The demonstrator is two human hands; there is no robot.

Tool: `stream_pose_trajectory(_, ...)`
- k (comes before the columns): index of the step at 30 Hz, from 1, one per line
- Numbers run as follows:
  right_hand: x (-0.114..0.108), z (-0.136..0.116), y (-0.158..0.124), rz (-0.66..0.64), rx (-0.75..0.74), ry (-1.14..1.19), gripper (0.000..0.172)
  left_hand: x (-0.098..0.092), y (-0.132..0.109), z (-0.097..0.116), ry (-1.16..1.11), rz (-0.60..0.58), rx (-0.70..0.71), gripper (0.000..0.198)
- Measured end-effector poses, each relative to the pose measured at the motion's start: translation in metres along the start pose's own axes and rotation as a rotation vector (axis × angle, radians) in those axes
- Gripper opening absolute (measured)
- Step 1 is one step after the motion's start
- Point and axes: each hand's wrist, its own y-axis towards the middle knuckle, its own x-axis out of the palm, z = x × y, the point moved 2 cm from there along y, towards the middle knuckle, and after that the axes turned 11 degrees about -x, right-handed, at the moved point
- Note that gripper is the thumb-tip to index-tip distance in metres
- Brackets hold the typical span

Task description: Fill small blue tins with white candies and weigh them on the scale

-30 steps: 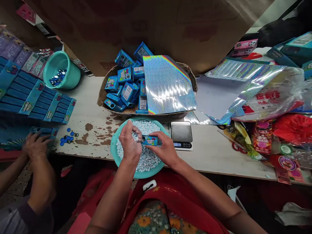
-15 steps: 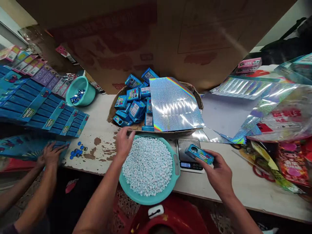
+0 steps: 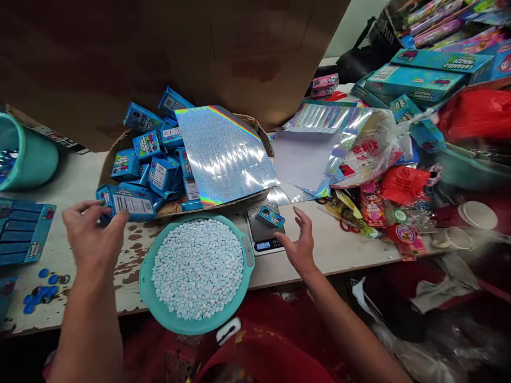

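My left hand (image 3: 93, 229) has its thumb and fingers closed on one end of a small blue candy box (image 3: 133, 205) at the carton's front left edge. More blue boxes (image 3: 162, 173) lie jumbled in the low cardboard carton (image 3: 167, 210). My right hand (image 3: 297, 242) is open, fingers apart, just right of a small digital scale (image 3: 257, 231). On the scale's plate rests another blue candy box (image 3: 270, 217), tilted slightly, apart from the fingers. Between my hands stands a turquoise basin (image 3: 146, 287) full of small white and pale blue candies (image 3: 197, 268).
A shiny holographic sheet (image 3: 227, 154) covers the carton's right side. Further sheets (image 3: 307, 154) and plastic wrappers (image 3: 367, 154) lie to the right. At left are a turquoise bucket (image 3: 40, 159) and loose blue round pieces (image 3: 38, 298). A big cardboard box (image 3: 179, 48) stands behind.
My right hand has let go of its blue box, which now lies on the scale. My left hand has moved from the basin's edge to a box at the carton's front. The view has swung right.
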Motion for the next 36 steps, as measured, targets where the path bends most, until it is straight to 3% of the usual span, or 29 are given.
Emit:
stream_pose_trajectory(1, -0.002, -0.019, 0.001, -0.021, -0.023, 0.042, 0.067, -0.011, -0.019, 0.016, -0.125, -0.11, 0.05, 0.031)
stream_pose_trajectory(3, 0.006, -0.057, -0.001, -0.227, -0.007, 0.213, 0.067, -0.022, -0.065, 0.051, -0.336, -0.52, 0.153, 0.023)
stream_pose_trajectory(5, 0.024, -0.085, -0.01, -0.525, 0.173, 0.449, 0.074, -0.022, -0.111, 0.078, -0.424, -0.923, 0.19, 0.013)
stream_pose_trajectory(6, 0.034, -0.094, -0.017, -0.663, 0.3, 0.582, 0.07, -0.019, -0.128, 0.083, -0.445, -1.005, 0.158, 0.01)
stream_pose_trajectory(7, 0.042, -0.1, -0.026, -0.767, 0.424, 0.701, 0.066, -0.013, -0.14, 0.081, -0.446, -0.998, 0.105, 0.016)
stream_pose_trajectory(9, 0.05, -0.104, -0.046, -0.875, 0.609, 0.858, 0.056, 0.005, -0.151, 0.061, -0.336, -0.782, -0.016, 0.034)
stream_pose_trajectory(11, 0.048, -0.099, -0.063, -0.879, 0.697, 0.886, 0.054, 0.027, -0.155, 0.031, -0.081, -0.572, -0.052, 0.044)
stream_pose_trajectory(12, 0.045, -0.096, -0.07, -0.868, 0.716, 0.873, 0.054, 0.038, -0.157, 0.017, 0.066, -0.537, -0.039, 0.047)
stream_pose_trajectory(15, 0.035, -0.088, -0.082, -0.804, 0.744, 0.834, 0.049, 0.064, -0.167, -0.007, 0.377, -0.526, -0.056, 0.057)
stream_pose_trajectory(20, 0.032, -0.09, -0.082, -0.752, 0.736, 0.817, 0.046, 0.077, -0.185, 0.01, 0.421, -0.546, -0.133, 0.048)
stream_pose_trajectory(23, 0.032, -0.095, -0.075, -0.729, 0.699, 0.737, 0.046, 0.078, -0.191, 0.015, 0.265, -0.529, -0.181, 0.033)
stream_pose_trajectory(25, 0.029, -0.097, -0.067, -0.69, 0.574, 0.597, 0.042, 0.077, -0.192, 0.013, 0.088, -0.512, -0.302, 0.027)
stream_pose_trajectory(28, 0.025, -0.098, -0.054, -0.623, 0.328, 0.405, 0.035, 0.067, -0.191, 0.014, -0.312, -0.497, -0.646, 0.026)
stream_pose_trajectory(31, 0.028, -0.099, -0.044, -0.608, 0.179, 0.291, 0.034, 0.045, -0.184, 0.032, -0.763, -0.518, -0.953, 0.029)
stream_pose_trajectory(33, 0.035, -0.103, -0.04, -0.622, 0.086, 0.235, 0.033, 0.027, -0.179, 0.052, -1.01, -0.558, -1.026, 0.028)
stream_pose_trajectory(36, 0.052, -0.115, -0.04, -0.662, -0.078, 0.181, 0.031, 0.005, -0.174, 0.075, -1.26, -0.514, -0.995, 0.024)
